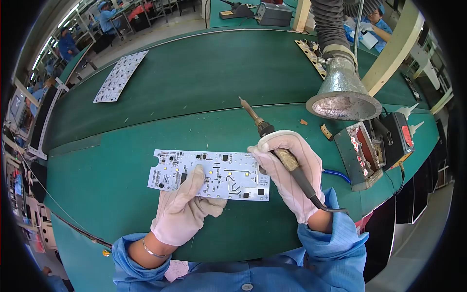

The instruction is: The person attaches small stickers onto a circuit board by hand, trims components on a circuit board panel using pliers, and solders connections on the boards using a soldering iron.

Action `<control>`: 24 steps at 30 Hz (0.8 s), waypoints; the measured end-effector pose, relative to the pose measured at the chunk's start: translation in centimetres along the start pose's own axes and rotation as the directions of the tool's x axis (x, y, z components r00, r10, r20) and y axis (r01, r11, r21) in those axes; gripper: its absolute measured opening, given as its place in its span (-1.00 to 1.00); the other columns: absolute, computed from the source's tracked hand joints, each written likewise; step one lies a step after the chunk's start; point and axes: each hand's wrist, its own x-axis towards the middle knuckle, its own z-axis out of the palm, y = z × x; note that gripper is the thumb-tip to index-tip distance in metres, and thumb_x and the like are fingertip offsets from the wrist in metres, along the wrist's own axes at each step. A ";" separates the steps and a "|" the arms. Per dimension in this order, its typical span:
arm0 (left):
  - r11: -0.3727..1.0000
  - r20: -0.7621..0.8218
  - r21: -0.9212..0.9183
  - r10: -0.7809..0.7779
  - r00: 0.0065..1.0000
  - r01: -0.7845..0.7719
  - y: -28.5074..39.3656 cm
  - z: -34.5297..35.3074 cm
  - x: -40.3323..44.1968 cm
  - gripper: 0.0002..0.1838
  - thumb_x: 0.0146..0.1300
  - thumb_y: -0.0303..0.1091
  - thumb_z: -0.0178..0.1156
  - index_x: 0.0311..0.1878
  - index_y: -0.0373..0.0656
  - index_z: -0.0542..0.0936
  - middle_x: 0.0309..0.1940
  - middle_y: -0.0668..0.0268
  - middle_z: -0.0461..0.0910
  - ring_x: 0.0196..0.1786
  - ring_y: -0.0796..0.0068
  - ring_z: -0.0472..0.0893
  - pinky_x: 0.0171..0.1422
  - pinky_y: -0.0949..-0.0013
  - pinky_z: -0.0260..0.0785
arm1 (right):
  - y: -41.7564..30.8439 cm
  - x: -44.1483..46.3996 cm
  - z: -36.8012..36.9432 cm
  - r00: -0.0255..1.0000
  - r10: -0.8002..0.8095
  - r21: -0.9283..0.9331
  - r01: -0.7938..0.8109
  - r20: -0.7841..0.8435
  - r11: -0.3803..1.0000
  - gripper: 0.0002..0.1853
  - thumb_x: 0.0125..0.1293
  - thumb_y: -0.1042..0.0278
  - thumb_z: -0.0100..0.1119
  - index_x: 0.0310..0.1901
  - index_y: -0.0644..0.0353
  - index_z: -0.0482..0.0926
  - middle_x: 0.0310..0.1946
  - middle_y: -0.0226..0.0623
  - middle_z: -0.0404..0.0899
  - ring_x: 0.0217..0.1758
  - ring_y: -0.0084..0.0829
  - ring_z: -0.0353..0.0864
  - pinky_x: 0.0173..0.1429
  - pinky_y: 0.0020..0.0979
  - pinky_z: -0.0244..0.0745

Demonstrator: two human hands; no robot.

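Note:
A white circuit board with small black parts is held a little in front of me over the green bench. My left hand, in a white glove, grips its lower edge, thumb on top and fingers underneath. A soldering iron lies in my gloved right hand, its tip pointing up and away to the left, clear of the board. The right fingertips reach the board's upper right edge; whether they pinch it I cannot tell. The iron's cord runs down past my right wrist.
A metal fume hood hangs at the right on a ribbed hose. Below it stands a soldering iron stand beside a black soldering station. Another white board lies on the dark green belt. Several people sit farther off.

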 end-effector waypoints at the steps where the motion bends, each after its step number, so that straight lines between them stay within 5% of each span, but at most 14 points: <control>1: 0.999 0.023 0.011 0.051 0.998 -0.051 -0.1 -0.1 0.0 -0.44 0.28 -0.70 0.26 0.34 -0.22 0.44 -0.25 0.25 0.75 -0.25 0.34 0.73 0.00 0.33 0.56 | 0.1 -0.1 -0.1 1.000 -0.009 -0.006 0.009 0.008 1.000 -0.85 0.37 0.58 0.31 -0.09 0.27 0.57 -0.13 -0.28 0.63 -0.19 -0.53 0.69 -0.16 -0.50 0.62; 2: 0.995 0.047 0.020 0.102 0.994 -0.103 -0.2 -0.1 0.0 -0.46 0.30 -0.69 0.25 0.34 -0.22 0.44 -0.25 0.26 0.75 -0.27 0.37 0.73 -0.01 0.35 0.56 | 0.2 -0.1 -0.2 1.000 -0.016 -0.013 0.016 0.016 1.000 -0.83 0.36 0.59 0.32 -0.05 0.26 0.58 -0.11 -0.27 0.64 -0.20 -0.54 0.67 -0.13 -0.48 0.62; 3: 0.978 0.086 -0.193 -0.062 0.994 0.078 0.0 -0.3 0.0 -0.48 0.33 -0.68 0.23 0.34 -0.22 0.44 -0.25 0.26 0.75 -0.28 0.38 0.72 -0.02 0.36 0.56 | 0.2 -0.1 -0.2 1.000 -0.016 -0.018 0.017 0.015 1.000 -0.82 0.36 0.59 0.32 -0.05 0.26 0.58 -0.11 -0.27 0.64 -0.20 -0.54 0.67 -0.13 -0.48 0.63; 5: 0.900 0.141 -0.339 -0.239 0.961 0.274 0.4 -0.2 0.1 -0.57 0.41 -0.64 0.15 0.31 -0.22 0.46 -0.25 0.27 0.75 -0.30 0.43 0.70 -0.05 0.38 0.56 | 0.2 -0.2 -0.2 1.000 -0.014 -0.028 0.015 0.013 0.999 -0.81 0.35 0.60 0.33 -0.05 0.26 0.58 -0.11 -0.26 0.64 -0.19 -0.54 0.67 -0.11 -0.47 0.63; 8: 0.903 0.122 -0.323 -0.256 0.959 0.282 1.4 0.2 0.1 -0.72 0.54 -0.55 0.03 0.25 -0.25 0.49 -0.27 0.26 0.75 -0.32 0.51 0.67 -0.10 0.43 0.55 | -0.2 -0.2 -0.3 1.000 -0.008 -0.057 0.009 0.018 0.998 -0.80 0.34 0.62 0.32 -0.05 0.26 0.58 -0.11 -0.25 0.65 -0.18 -0.51 0.68 -0.10 -0.46 0.64; 10: 0.848 0.162 -0.473 -0.181 0.970 0.238 1.8 0.3 0.5 -0.74 0.60 -0.49 -0.04 0.23 -0.25 0.50 -0.28 0.26 0.75 -0.33 0.53 0.66 -0.11 0.44 0.54 | 0.4 -0.3 -0.4 0.998 -0.063 -0.045 0.063 0.003 0.997 -0.81 0.33 0.63 0.32 -0.06 0.26 0.58 -0.12 -0.24 0.66 -0.18 -0.49 0.68 -0.10 -0.46 0.63; 14: 0.959 0.183 -0.144 -0.218 0.959 0.246 2.2 -0.3 0.4 -0.74 0.63 -0.43 -0.08 0.23 -0.17 0.52 -0.30 0.25 0.75 -0.32 0.53 0.68 -0.15 0.47 0.53 | 0.2 -0.3 -0.3 0.994 -0.104 -0.045 0.103 -0.027 0.994 -0.81 0.32 0.64 0.31 -0.07 0.25 0.59 -0.13 -0.23 0.67 -0.18 -0.46 0.69 -0.11 -0.45 0.63; 16: 0.961 0.190 -0.223 -0.120 0.974 0.162 2.1 0.1 0.5 -0.72 0.64 -0.43 -0.10 0.25 -0.10 0.52 -0.32 0.25 0.75 -0.33 0.50 0.70 -0.16 0.48 0.53 | 0.3 -0.4 -0.4 0.994 -0.105 -0.027 0.104 -0.033 0.994 -0.81 0.32 0.64 0.31 -0.07 0.25 0.60 -0.13 -0.23 0.68 -0.18 -0.46 0.69 -0.11 -0.45 0.63; 19: 0.948 0.183 0.212 0.201 0.962 -0.239 0.5 -0.1 0.3 -0.71 0.67 -0.37 -0.17 0.17 -0.21 0.54 -0.32 0.21 0.74 -0.35 0.53 0.72 -0.21 0.53 0.52 | 0.3 -0.4 -0.5 0.991 -0.126 -0.033 0.125 -0.046 0.992 -0.81 0.31 0.65 0.32 -0.08 0.25 0.60 -0.14 -0.23 0.68 -0.18 -0.44 0.70 -0.11 -0.43 0.64; 22: 0.993 0.032 0.063 0.095 0.995 -0.096 1.7 1.5 0.3 -0.77 0.65 -0.35 -0.12 -0.02 -0.22 0.53 -0.48 0.40 0.62 -0.53 0.66 0.49 -0.33 0.51 0.40 | 0.3 -0.4 -0.5 0.983 -0.174 -0.069 0.170 -0.053 0.983 -0.81 0.30 0.65 0.32 -0.09 0.24 0.61 -0.15 -0.24 0.69 -0.17 -0.43 0.71 -0.11 -0.43 0.64; 24: 0.963 0.129 -0.214 -0.140 0.982 0.165 2.3 0.6 0.8 -0.67 0.67 -0.29 -0.15 0.01 -0.33 0.54 -0.38 0.27 0.70 -0.42 0.55 0.65 -0.26 0.50 0.49 | 0.2 -0.4 -0.6 0.980 -0.191 -0.095 0.186 -0.052 0.978 -0.81 0.29 0.66 0.32 -0.10 0.24 0.61 -0.15 -0.24 0.70 -0.17 -0.42 0.72 -0.10 -0.43 0.65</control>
